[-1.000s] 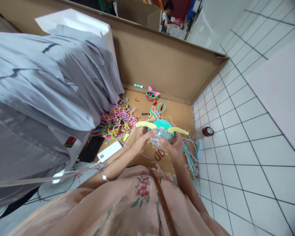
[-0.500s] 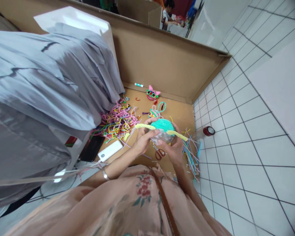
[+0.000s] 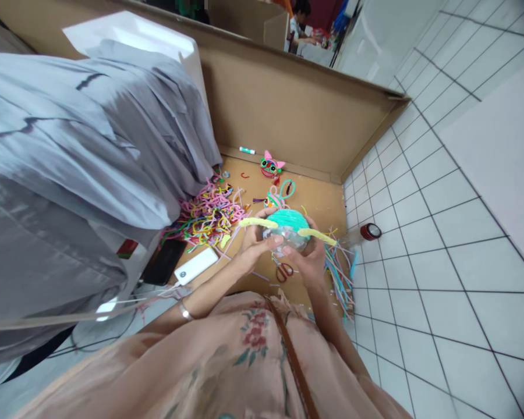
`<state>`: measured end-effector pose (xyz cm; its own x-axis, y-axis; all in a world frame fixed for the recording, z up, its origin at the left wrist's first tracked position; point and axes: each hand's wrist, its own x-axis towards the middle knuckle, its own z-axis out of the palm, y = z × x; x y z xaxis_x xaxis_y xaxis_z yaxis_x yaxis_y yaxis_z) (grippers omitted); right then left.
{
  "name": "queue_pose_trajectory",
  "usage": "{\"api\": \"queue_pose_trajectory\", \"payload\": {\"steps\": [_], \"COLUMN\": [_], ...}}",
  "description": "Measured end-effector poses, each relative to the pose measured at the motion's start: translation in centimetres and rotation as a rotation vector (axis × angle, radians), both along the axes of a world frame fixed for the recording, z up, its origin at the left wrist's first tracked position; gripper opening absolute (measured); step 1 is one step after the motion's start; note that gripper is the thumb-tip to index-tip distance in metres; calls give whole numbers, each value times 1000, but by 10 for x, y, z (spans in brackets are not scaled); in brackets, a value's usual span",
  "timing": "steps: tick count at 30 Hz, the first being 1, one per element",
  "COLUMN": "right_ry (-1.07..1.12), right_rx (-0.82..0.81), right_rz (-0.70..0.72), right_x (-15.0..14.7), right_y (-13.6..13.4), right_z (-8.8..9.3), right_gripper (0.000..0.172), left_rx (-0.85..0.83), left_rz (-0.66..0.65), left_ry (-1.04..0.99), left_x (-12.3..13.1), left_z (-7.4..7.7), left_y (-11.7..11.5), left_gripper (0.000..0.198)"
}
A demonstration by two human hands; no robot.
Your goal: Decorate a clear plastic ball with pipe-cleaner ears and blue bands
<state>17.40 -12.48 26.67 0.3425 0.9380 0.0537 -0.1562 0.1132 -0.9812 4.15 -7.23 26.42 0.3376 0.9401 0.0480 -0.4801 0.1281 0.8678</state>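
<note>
Between my two hands is a round ball (image 3: 289, 220), turquoise and ridged like wound pipe cleaners on its far half, clear and shiny on the near half. Two fuzzy yellow strips (image 3: 258, 223) stick out from it, one to each side. My left hand (image 3: 257, 247) grips its left side, with the thumb on the clear part. On the right side my right hand (image 3: 309, 257) is closed round it, thumb at the lower front. Fingers behind the ball are hidden. Red-handled scissors (image 3: 283, 272) lie beneath on the cardboard.
Left lies a tangle of coloured pipe cleaners (image 3: 209, 212), near a white power bank (image 3: 196, 266) and a black phone (image 3: 163, 262). Two decorated balls, one a cat-eared face (image 3: 271, 165), sit ahead before a cardboard wall (image 3: 288, 110). Blue and lilac strips (image 3: 338, 273) lie right, beside a bottle (image 3: 370, 231).
The ball has tipped slightly in my hands, and more of its clear near side shows. My left thumb has shifted a little downward. Both hands keep their hold.
</note>
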Motion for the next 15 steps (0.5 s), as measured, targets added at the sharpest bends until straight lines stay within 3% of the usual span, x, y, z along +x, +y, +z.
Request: {"api": "queue_pose_trajectory", "payload": {"steps": [6,15], "right_ry": [104,117], "right_rx": [58,33], "right_rz": [43,119], "right_x": [-2,5], "right_y": [-1,-5], "right_z": [-2,-9], "right_gripper": [81,85], "left_rx": [62,103], "left_rz": [-97,0], "left_ry": [124,189], "left_x": [-10,-8], "left_z": [2,11], "left_y": [-3,-6], "left_gripper": [92,93]}}
